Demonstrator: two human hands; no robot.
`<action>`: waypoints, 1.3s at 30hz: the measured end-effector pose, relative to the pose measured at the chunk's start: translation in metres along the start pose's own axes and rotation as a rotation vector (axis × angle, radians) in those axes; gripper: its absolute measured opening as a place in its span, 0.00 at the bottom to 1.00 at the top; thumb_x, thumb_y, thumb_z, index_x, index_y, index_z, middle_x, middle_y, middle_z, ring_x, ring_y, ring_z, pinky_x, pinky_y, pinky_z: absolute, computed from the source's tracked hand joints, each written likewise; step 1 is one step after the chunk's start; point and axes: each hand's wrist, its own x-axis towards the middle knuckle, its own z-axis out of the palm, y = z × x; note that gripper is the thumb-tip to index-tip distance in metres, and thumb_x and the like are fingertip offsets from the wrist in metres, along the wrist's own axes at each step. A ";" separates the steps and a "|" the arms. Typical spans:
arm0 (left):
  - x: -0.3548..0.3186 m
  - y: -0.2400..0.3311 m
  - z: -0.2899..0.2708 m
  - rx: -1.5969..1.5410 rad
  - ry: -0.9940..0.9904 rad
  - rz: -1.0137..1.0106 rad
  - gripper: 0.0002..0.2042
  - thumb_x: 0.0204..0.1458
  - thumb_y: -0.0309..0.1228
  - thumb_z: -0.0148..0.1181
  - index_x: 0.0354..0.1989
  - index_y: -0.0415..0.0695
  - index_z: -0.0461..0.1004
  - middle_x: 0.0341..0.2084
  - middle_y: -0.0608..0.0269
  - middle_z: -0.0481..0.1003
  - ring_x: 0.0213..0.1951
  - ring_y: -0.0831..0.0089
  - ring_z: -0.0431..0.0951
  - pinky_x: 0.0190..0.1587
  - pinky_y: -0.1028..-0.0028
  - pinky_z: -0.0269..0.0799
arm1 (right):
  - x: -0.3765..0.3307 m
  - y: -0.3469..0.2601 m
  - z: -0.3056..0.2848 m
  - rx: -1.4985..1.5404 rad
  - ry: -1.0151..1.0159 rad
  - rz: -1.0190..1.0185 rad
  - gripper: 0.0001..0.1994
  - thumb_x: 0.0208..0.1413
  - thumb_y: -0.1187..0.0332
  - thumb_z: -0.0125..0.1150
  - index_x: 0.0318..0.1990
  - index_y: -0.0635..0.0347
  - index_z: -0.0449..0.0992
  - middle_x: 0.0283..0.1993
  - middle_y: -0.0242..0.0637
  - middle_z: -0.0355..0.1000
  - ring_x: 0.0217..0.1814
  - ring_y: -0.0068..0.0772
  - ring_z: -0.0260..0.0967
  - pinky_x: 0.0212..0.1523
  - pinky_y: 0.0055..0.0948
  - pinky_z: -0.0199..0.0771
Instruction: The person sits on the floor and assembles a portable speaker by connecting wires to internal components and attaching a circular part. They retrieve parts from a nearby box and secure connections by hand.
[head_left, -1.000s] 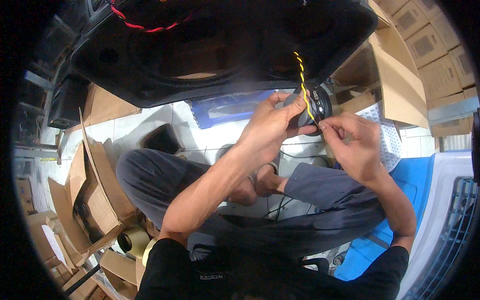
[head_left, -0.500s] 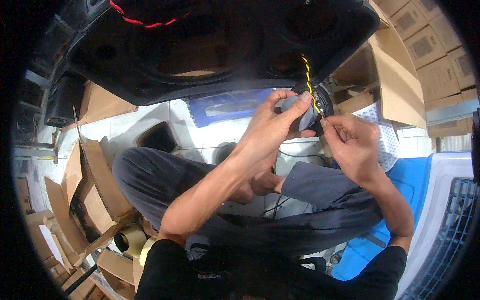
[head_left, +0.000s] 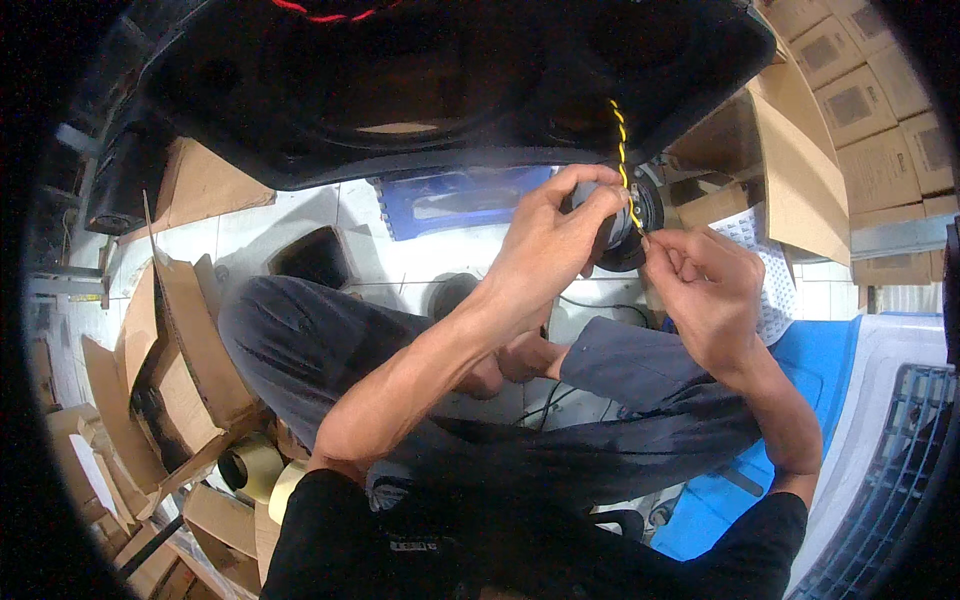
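Observation:
My left hand [head_left: 555,225] grips a round black speaker driver [head_left: 652,205] with a grey back. Its thumb and forefinger also press on a twisted yellow-and-black wire [head_left: 621,140]. That wire comes down from an opening in a large black speaker cabinet [head_left: 235,125] standing before me. With thumb and forefinger pinched, my right hand [head_left: 705,285] holds the lower end of the wire at the driver's edge, beside its terminals. Fingertips hide the exact contact there. A red twisted wire [head_left: 325,17] shows at the cabinet's top left.
Open cardboard boxes stand at left [head_left: 190,370] and right [head_left: 790,160]. Stacked cartons [head_left: 880,160] rise at far right. A blue panel [head_left: 460,205] lies under the cabinet's edge, near a dark tray-like piece [head_left: 312,258]. Tape rolls [head_left: 250,468] sit at lower left.
My left thumb and forefinger have come together higher on the wire, over the driver. The right hand keeps its pinch almost in place. The cabinet appears slightly higher in the view.

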 end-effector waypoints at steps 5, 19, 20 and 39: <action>0.003 -0.001 -0.002 0.098 -0.006 0.066 0.16 0.61 0.38 0.57 0.53 0.45 0.77 0.36 0.68 0.76 0.35 0.79 0.71 0.31 0.76 0.64 | 0.003 -0.002 -0.003 -0.019 -0.054 -0.008 0.06 0.48 0.80 0.69 0.33 0.62 0.78 0.22 0.37 0.69 0.21 0.34 0.67 0.22 0.33 0.65; 0.005 -0.007 0.001 0.418 0.028 0.375 0.13 0.60 0.37 0.61 0.47 0.41 0.77 0.26 0.56 0.73 0.32 0.72 0.70 0.36 0.68 0.67 | 0.009 0.003 -0.003 -0.112 -0.168 -0.037 0.04 0.52 0.78 0.64 0.34 0.64 0.75 0.29 0.46 0.73 0.31 0.54 0.73 0.34 0.48 0.73; 0.005 -0.009 0.003 0.490 0.062 0.402 0.14 0.60 0.38 0.62 0.47 0.41 0.78 0.28 0.54 0.74 0.33 0.69 0.70 0.38 0.66 0.68 | 0.010 0.004 -0.003 -0.125 -0.191 0.017 0.04 0.52 0.77 0.64 0.33 0.64 0.74 0.29 0.46 0.73 0.31 0.54 0.73 0.33 0.48 0.73; 0.003 -0.002 0.003 0.039 0.049 0.132 0.20 0.59 0.38 0.68 0.49 0.34 0.76 0.34 0.57 0.75 0.32 0.73 0.79 0.33 0.72 0.84 | 0.010 0.025 0.001 -0.808 -0.276 -0.973 0.11 0.43 0.78 0.64 0.36 0.75 0.80 0.25 0.37 0.69 0.27 0.30 0.67 0.27 0.27 0.71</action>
